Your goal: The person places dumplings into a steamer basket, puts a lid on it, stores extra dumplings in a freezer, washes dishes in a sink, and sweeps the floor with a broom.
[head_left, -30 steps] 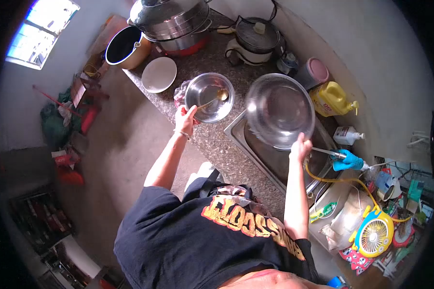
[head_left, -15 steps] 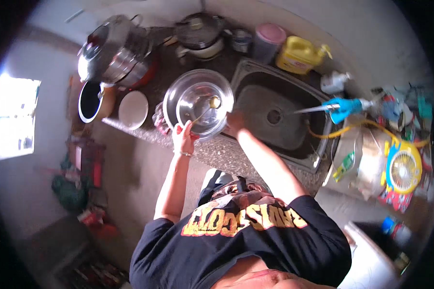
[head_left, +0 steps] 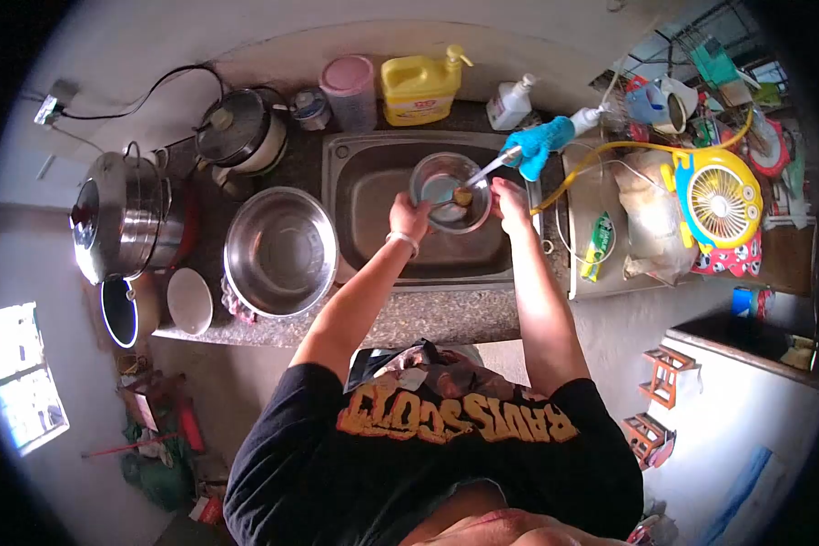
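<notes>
Over the metal sink (head_left: 364, 250) is a small clear bowl (head_left: 428, 182) with a yellowish-brown scrubber (head_left: 463, 196) in it. My left hand (head_left: 410, 217) is closed on the bowl's left side, by a thin handle that reaches to the scrubber. Against the right rim, my right hand (head_left: 510, 197) grips the same bowl. The tap spout (head_left: 496, 166), with a blue cloth (head_left: 540, 147) around its base, points down at the bowl. A large steel bowl (head_left: 281, 252) stands on the counter left of the sink.
Behind the sink are a yellow jug (head_left: 419, 89), a pink-lidded container (head_left: 348, 86) and a white pump bottle (head_left: 510, 102). Pots (head_left: 118, 214) and a white lid (head_left: 189, 301) are at the left. A yellow fan (head_left: 719, 198) and a hose (head_left: 610, 146) are at the right.
The small bowl has been lifted out of the large bowl and moved right, over the sink. My right hand now holds it too. The view has shifted toward the right.
</notes>
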A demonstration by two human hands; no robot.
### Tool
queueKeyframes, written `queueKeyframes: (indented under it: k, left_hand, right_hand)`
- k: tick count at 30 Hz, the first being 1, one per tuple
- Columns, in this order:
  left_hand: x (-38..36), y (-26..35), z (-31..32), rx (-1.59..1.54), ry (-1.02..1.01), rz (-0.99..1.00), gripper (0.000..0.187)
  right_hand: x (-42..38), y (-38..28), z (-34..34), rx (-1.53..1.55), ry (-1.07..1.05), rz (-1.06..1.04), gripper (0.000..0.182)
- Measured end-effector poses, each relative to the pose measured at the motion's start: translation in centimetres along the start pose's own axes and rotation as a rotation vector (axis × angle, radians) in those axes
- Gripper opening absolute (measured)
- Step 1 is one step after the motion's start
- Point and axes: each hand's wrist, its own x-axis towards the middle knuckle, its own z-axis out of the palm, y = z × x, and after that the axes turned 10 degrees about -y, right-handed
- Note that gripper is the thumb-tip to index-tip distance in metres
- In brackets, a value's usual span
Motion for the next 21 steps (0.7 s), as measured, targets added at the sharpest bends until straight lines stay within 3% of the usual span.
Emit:
queueKeyframes:
  k: [1, 2, 3, 5, 7, 9, 11, 14, 17, 19, 21]
  left_hand:
    - [1.7, 0.0, 1.7, 0.064, -0.016, -0.021, 0.027]
    - [2.9, 0.3, 3.0, 0.215, -0.022, 0.051, 0.027]
    - [3.9, 0.6, 4.0, 0.363, -0.026, 0.122, 0.027]
    - [4.6, 1.0, 5.5, 0.593, -0.037, 0.279, 0.027]
    - [4.5, 1.6, 5.7, 0.766, -0.040, 0.437, 0.026]
    - [2.5, 4.2, 4.4, 1.098, -0.181, 0.330, 0.025]
    - [1.9, 4.6, 1.5, 1.285, -0.311, 0.407, 0.027]
    - [-1.4, 5.9, -3.5, 1.209, -0.104, 0.637, 0.023]
    - [-6.2, 7.0, -9.2, 0.911, 0.201, 0.535, 0.025]
    - [-8.7, 6.0, -13.3, 0.638, 0.611, 0.675, 0.017]
    - [-8.2, -0.3, -18.9, 0.115, 0.673, 0.586, 0.022]
  right_hand:
    - [0.7, 1.1, -1.0, -0.267, 0.058, -0.144, 0.030]
    - [0.0, 1.5, -1.7, -0.265, 0.077, -0.135, 0.032]
    - [-2.0, -0.7, -1.6, -0.134, 0.085, 0.187, 0.031]
    - [-2.5, 1.7, -3.4, -0.060, 0.140, 0.254, 0.032]
    - [-2.0, 4.4, -5.4, 0.120, -0.013, 0.268, 0.031]
    - [-1.4, 4.5, -4.8, 0.138, -0.059, 0.277, 0.029]
    - [-0.3, 3.8, -3.0, 0.145, -0.094, 0.284, 0.028]
    - [3.3, 4.5, -0.8, 0.264, -0.150, 0.264, 0.030]
    - [5.4, 3.0, 0.9, 0.653, -0.157, 0.265, 0.014]
    - [6.5, 2.8, 1.5, 0.692, -0.082, 0.240, 0.008]
    - [8.3, 2.7, 1.9, 0.601, 0.062, 0.432, 0.013]
